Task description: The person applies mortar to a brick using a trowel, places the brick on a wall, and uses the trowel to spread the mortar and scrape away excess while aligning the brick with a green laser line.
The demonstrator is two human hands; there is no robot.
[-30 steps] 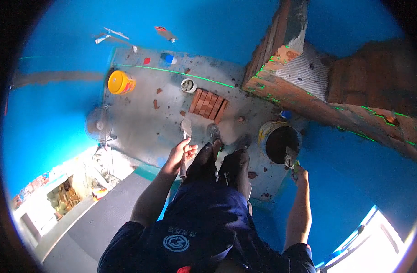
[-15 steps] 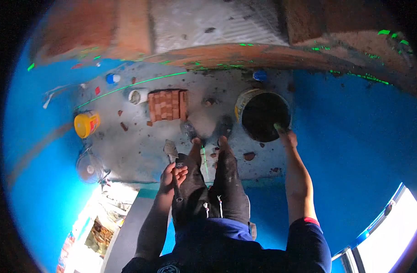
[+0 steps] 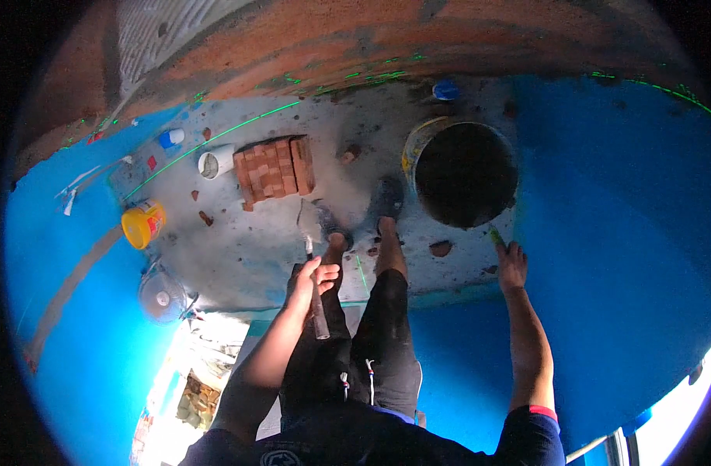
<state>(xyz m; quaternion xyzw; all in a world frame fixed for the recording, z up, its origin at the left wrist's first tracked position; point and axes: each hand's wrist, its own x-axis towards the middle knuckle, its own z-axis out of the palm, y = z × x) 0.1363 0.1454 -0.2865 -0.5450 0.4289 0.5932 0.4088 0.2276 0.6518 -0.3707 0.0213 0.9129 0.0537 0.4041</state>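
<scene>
My left hand (image 3: 312,283) holds a trowel (image 3: 317,311) by its long dark handle, fingers loosely curled, the pale blade pointing away from me over the floor. At the lower right rim of a large dark-filled bucket (image 3: 464,175), my right hand (image 3: 513,264) grips a green-handled tool (image 3: 497,237); its working end is hard to make out. My two feet in dark footwear (image 3: 388,198) are on the speckled concrete floor. A stack of red bricks (image 3: 274,171) lies beyond the trowel, beside a small white bucket (image 3: 214,161).
A yellow bucket (image 3: 142,225) and a fan (image 3: 161,295) stand at left. Blue-and-white containers (image 3: 445,90) lie near the rough brick structure (image 3: 278,46). Blue walls (image 3: 604,233) flank the floor, marked by a green laser line. Broken brick pieces (image 3: 441,248) are scattered about; a bright opening is lower left.
The view has swung, bringing the brick structure across the top. My right hand with the green-handled tool has moved from inside the large bucket down to its near rim. My left hand still holds the trowel.
</scene>
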